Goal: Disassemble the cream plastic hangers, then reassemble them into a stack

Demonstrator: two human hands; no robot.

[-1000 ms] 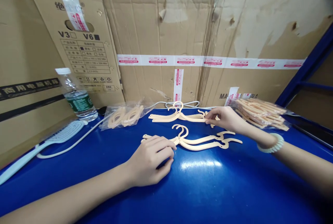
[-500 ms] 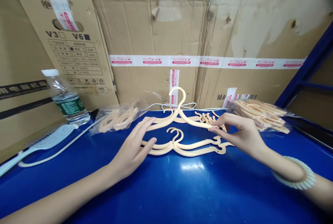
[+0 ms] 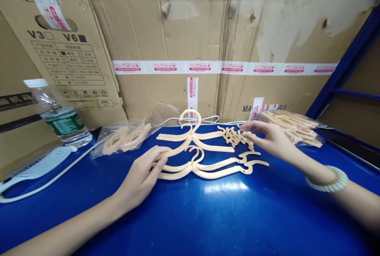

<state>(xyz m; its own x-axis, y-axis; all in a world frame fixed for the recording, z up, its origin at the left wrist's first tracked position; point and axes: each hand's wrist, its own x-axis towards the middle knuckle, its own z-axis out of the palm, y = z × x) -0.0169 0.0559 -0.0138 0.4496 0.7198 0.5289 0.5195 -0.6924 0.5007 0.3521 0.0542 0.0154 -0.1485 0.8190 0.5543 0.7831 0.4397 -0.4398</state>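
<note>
My left hand (image 3: 145, 174) grips the left arm of a cream plastic hanger (image 3: 212, 147), fingers above and thumb below. That hanger's hook points away from me and its right arm ends free. My right hand (image 3: 268, 139) is off the hanger, thumb and fingers a little apart, beside a pile of small cream hook pieces (image 3: 233, 136). Two more hangers (image 3: 218, 175) lie nearer me, with hook pieces on their right ends; my left hand hides their left ends. Behind the held hanger lies another hanger (image 3: 204, 136).
Clear bags of cream parts lie left (image 3: 126, 139) and right (image 3: 292, 125) on the blue table (image 3: 190, 216). A water bottle (image 3: 61, 119), a light-blue hairbrush (image 3: 44, 163) and a white cable (image 3: 65, 176) are at left. Cardboard (image 3: 160, 30) stands behind.
My right hand has let go of the hanger's right arm and shifted to the hook pieces. The hanger has come down towards the table, and my left hand has closed on its left arm.
</note>
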